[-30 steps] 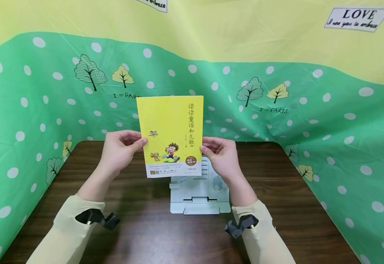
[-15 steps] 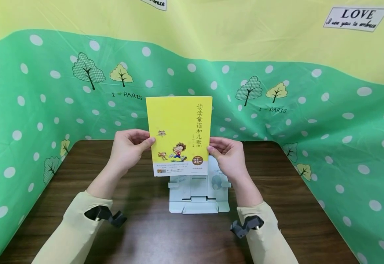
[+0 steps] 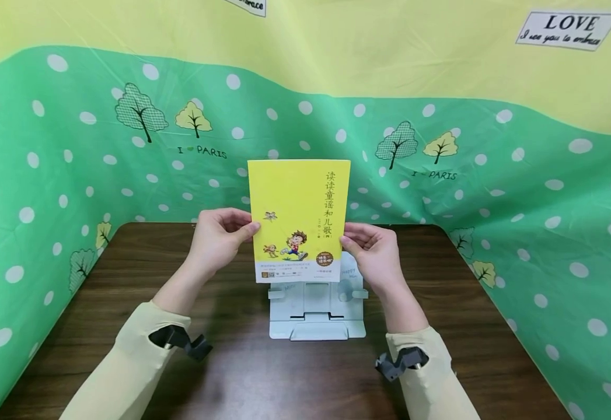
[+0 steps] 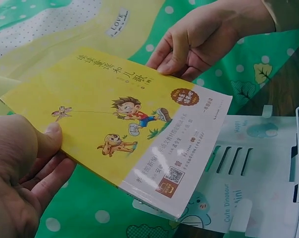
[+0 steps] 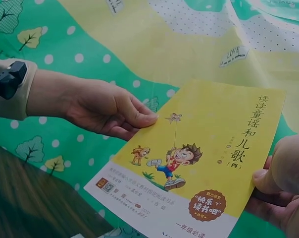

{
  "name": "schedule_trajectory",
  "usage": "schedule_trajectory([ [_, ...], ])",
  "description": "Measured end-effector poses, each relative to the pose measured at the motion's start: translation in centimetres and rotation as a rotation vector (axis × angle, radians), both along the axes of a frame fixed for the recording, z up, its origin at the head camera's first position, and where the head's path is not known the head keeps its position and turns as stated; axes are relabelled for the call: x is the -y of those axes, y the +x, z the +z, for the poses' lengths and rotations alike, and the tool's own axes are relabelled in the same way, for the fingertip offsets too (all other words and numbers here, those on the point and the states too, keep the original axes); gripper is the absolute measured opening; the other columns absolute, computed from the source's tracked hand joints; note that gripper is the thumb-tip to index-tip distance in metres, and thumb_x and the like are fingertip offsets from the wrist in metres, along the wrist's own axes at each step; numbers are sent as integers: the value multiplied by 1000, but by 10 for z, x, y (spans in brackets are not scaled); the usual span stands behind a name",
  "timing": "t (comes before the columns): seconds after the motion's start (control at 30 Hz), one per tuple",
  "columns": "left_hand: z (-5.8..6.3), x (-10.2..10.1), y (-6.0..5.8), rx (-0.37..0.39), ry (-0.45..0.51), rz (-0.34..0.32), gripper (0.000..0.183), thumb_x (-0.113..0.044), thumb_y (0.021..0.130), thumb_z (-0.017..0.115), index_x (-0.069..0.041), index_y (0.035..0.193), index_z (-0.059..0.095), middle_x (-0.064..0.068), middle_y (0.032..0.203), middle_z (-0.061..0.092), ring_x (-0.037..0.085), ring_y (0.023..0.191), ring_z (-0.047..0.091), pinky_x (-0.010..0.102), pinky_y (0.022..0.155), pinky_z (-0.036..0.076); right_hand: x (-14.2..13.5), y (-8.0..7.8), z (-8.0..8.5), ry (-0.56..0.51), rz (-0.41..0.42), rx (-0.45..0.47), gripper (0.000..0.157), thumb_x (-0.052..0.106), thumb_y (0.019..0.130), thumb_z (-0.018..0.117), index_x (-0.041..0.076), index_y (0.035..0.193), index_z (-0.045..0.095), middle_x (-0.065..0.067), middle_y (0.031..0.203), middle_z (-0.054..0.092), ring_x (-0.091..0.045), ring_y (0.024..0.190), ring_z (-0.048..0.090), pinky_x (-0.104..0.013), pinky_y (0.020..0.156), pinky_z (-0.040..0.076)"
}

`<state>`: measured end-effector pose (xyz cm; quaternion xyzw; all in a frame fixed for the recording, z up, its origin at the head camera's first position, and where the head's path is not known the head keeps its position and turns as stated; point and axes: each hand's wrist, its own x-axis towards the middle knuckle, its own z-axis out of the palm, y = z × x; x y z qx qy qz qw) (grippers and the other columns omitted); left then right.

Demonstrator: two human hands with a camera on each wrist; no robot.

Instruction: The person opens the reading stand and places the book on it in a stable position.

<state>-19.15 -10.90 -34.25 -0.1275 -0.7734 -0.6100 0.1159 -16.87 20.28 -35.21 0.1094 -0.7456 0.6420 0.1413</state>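
A thin yellow children's book point(image 3: 294, 198) is held upright, its front cover facing me, with a cartoon boy and a dog above a white band. My left hand point(image 3: 221, 236) pinches its left edge, thumb on the cover and fingers behind. On the opposite edge, my right hand point(image 3: 373, 254) grips it the same way; the right wrist view shows that thumb point(image 5: 261, 178) at the cover's border. Behind and below the book, a pale blue book stand point(image 3: 317, 329) rests on the table, its upper middle hidden by the book. Slots and dinosaur prints show on the stand point(image 4: 238, 163) in the left wrist view.
The dark wood-grain table point(image 3: 284, 385) extends around the stand. A green and yellow cloth point(image 3: 305, 128) with trees and white dots hangs behind and along both sides. Small clips point(image 3: 276, 294) stick out at the stand's sides. Black camera mounts point(image 3: 181, 341) sit on both sleeves.
Both hands have carried the book to the right, and it has come down slightly in the last half second. It now stands over the stand's middle. The stand has stayed in place.
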Motion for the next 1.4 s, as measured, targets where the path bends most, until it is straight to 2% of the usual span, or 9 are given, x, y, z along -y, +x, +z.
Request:
schedule_trajectory([
  [0.2,-4,-7,0,18,-24,-9,12,-13,93,85,-5,101,81,6,92,77,33,81,69,27,59,53,-9,2,-6,11,-10,19,22,-6,95,75,-5,118,77,-16,105,79,-25,91,78,-31,84,62],
  [0.53,-14,-20,-5,33,-6,-40,11,-13,93,84,-5,99,79,7,92,77,45,86,71,28,62,57,-20,3,-13,43,-33,18,22,-7,97,73,-6,118,76,-19,107,78,-23,90,78,-30,83,62],
  [0.93,-25,-32,-9,61,-13,-53,10,-11,93,84,-5,99,79,5,91,77,33,82,73,32,68,62,-31,1,-22,76,-62,48,20,-7,96,73,-8,116,76,-22,106,77,-23,90,77,-27,81,62],
  [1.4,-31,-39,-14,68,-43,-61,10,-13,93,85,-7,99,79,4,92,77,27,79,73,37,70,63,-36,-4,-28,88,-81,76,20,-7,96,73,-8,116,76,-24,106,77,-22,91,77,-26,80,61],
])
